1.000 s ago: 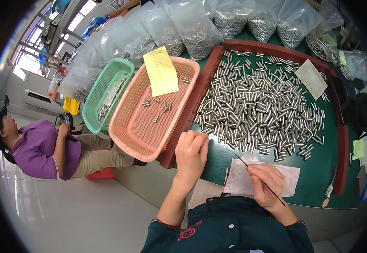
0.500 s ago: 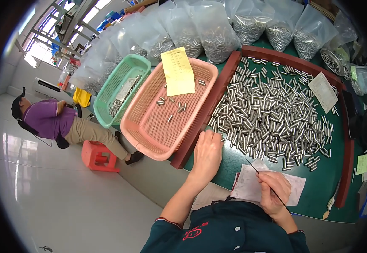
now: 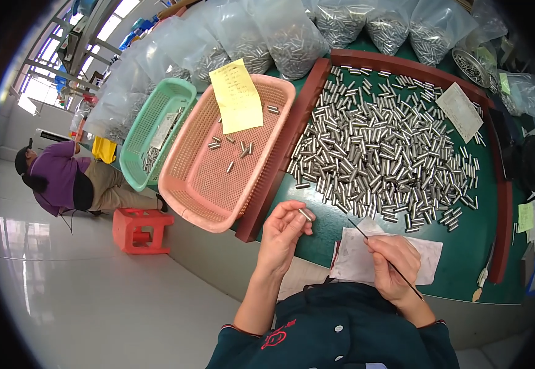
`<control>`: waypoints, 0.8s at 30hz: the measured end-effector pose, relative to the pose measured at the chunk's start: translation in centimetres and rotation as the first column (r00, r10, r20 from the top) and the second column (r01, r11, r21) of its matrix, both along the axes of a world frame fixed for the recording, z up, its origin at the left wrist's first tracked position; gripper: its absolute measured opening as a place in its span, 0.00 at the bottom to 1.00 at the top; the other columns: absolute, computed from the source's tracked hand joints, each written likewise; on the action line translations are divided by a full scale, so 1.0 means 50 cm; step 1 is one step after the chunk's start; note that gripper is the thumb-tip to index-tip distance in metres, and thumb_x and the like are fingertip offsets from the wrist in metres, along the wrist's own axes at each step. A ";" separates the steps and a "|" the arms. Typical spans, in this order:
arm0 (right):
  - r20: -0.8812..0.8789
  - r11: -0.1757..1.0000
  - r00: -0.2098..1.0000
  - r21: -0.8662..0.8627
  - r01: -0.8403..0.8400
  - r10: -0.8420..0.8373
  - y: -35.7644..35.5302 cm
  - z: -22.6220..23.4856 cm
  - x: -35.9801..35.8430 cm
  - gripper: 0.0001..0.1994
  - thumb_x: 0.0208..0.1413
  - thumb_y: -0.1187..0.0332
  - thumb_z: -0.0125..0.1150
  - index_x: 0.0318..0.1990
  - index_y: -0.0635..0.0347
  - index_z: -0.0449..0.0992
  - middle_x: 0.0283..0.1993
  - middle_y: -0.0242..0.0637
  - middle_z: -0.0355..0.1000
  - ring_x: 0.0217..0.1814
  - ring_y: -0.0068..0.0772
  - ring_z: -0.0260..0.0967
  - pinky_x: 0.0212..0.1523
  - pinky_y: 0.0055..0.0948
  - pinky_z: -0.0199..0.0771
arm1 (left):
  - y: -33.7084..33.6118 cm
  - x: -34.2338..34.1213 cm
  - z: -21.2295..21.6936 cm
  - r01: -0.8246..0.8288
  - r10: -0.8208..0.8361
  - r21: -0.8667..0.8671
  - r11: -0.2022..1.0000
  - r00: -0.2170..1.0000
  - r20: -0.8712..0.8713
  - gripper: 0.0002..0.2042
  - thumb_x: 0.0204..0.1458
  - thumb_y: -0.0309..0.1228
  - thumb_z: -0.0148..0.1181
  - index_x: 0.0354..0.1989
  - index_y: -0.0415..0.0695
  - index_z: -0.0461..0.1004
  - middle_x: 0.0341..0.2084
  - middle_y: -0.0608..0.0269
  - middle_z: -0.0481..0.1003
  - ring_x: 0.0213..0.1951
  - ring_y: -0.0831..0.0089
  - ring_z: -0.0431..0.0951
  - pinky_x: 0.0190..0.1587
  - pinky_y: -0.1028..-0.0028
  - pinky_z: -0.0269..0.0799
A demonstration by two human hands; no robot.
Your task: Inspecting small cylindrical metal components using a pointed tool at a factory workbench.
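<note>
Between the thumb and fingers of my left hand [image 3: 283, 234] is a short metal pin [image 3: 305, 214], held above the near left part of the green table. My right hand [image 3: 394, 265] grips a thin dark rod [image 3: 358, 229] like a pen, its tip pointing up and left toward the pin. Under that hand lies a stained whitish cloth [image 3: 424, 253]. A wide heap of shiny metal pins [image 3: 384, 154] covers the table beyond both hands. Left of the heap, a pink plastic basket [image 3: 203, 200] contains several pins and a yellow note [image 3: 237, 97].
Dark red rails [image 3: 285, 150] border the heap. A green basket [image 3: 133, 138] stands left of the pink one. Clear bags of pins [image 3: 292, 46] line the back. A paper card [image 3: 460, 112] lies on the heap. A person in purple [image 3: 64, 178] is beside a red stool [image 3: 141, 230].
My left hand has drawn back from the heap's near edge and turned up, a pin now showing in its fingers. My right hand stays nearly in place. The person at left has leaned.
</note>
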State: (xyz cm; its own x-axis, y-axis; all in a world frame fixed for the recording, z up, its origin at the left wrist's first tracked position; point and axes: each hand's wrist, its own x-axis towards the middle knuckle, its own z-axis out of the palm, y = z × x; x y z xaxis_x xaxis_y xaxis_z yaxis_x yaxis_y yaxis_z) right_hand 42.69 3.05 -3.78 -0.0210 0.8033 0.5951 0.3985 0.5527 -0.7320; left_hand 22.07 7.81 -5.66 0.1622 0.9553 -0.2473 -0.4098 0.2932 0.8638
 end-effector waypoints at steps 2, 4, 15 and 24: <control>0.003 1.000 1.000 -0.003 0.004 -0.004 0.000 0.000 0.000 0.09 0.42 0.81 0.58 0.34 0.67 0.73 0.29 0.42 0.72 0.25 0.37 0.69 0.25 0.27 0.67 | -0.001 -0.004 -0.004 -0.047 0.051 -0.076 0.996 0.998 0.046 0.06 0.52 0.25 0.54 0.37 0.41 0.68 0.28 0.60 0.71 0.28 0.77 0.69 0.33 0.80 0.67; 0.004 1.000 1.000 -0.005 0.011 -0.011 -0.001 -0.001 0.001 0.09 0.42 0.81 0.58 0.34 0.67 0.73 0.29 0.42 0.72 0.25 0.37 0.69 0.25 0.27 0.67 | -0.003 -0.012 -0.011 -0.034 0.043 -0.080 0.996 0.993 0.110 0.05 0.51 0.23 0.54 0.36 0.40 0.68 0.29 0.59 0.72 0.28 0.77 0.70 0.33 0.79 0.67; 0.006 1.000 1.000 -0.005 0.010 -0.010 -0.001 0.000 0.003 0.09 0.42 0.81 0.59 0.34 0.67 0.73 0.29 0.41 0.72 0.25 0.37 0.69 0.25 0.27 0.67 | -0.002 -0.010 -0.014 -0.025 0.035 -0.096 0.995 0.993 0.108 0.08 0.51 0.21 0.54 0.40 0.37 0.69 0.33 0.56 0.74 0.30 0.77 0.72 0.36 0.80 0.68; -0.013 0.999 0.999 0.038 -0.038 0.038 -0.002 -0.006 0.007 0.07 0.46 0.77 0.59 0.35 0.65 0.73 0.29 0.40 0.73 0.24 0.35 0.69 0.24 0.26 0.65 | -0.017 0.017 -0.010 -0.013 0.011 -0.020 1.000 0.997 -0.081 0.06 0.51 0.22 0.55 0.37 0.36 0.71 0.30 0.59 0.73 0.29 0.78 0.71 0.35 0.80 0.68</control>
State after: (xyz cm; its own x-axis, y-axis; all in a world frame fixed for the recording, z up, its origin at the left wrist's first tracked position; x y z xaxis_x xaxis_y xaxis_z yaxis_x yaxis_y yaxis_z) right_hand 43.03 2.96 -4.08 -0.0428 0.7793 0.6252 0.3669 0.5943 -0.7157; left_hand 22.92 6.97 -6.15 0.1294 0.9515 -0.2790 -0.3427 0.3070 0.8879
